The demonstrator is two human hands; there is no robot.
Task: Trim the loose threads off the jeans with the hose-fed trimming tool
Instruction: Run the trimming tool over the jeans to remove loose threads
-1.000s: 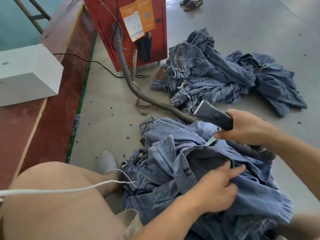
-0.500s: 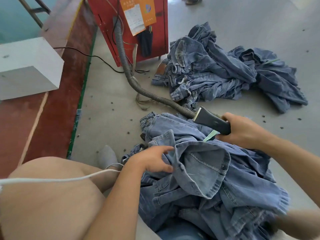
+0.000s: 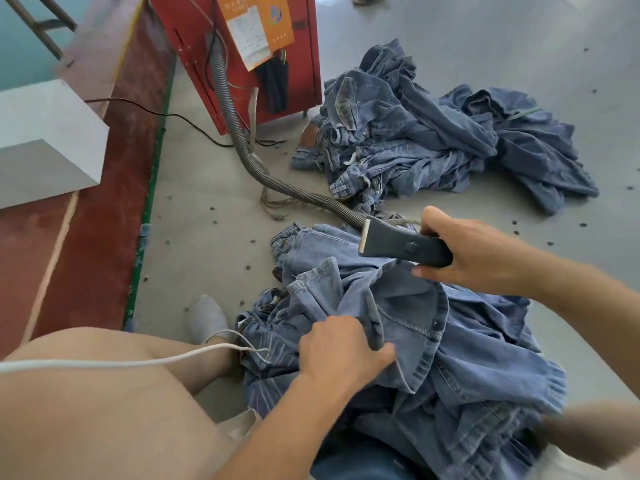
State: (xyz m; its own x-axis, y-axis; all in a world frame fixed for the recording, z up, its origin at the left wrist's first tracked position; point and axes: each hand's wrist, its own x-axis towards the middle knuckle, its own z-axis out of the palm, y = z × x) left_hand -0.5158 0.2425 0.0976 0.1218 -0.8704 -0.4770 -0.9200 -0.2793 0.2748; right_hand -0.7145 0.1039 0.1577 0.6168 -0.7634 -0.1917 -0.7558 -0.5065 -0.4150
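A grey concrete floor (image 3: 207,202) is seen, bounded on the left by a red raised platform (image 3: 104,188). Nearest, the jeans (image 3: 467,341) lie crumpled on the floor in front of the seated person, partly against a bare leg. A fold of denim is gripped by the left hand (image 3: 341,355), fingers curled round the cloth. Just beyond, the trimming tool (image 3: 401,245) is held by the right hand (image 3: 474,252), fingers wrapped round its dark handle. Its long axis runs roughly left to right, the pale blade edge pointing left and hovering just above the jeans. The corrugated hose (image 3: 249,147) is led back to a red machine (image 3: 249,57); a second denim pile (image 3: 433,140) lies far right.

Sound fabric could be nicked if the blade is lowered onto a bunched fold, and the stroke could be pulled off line should the hose be dragged taut.
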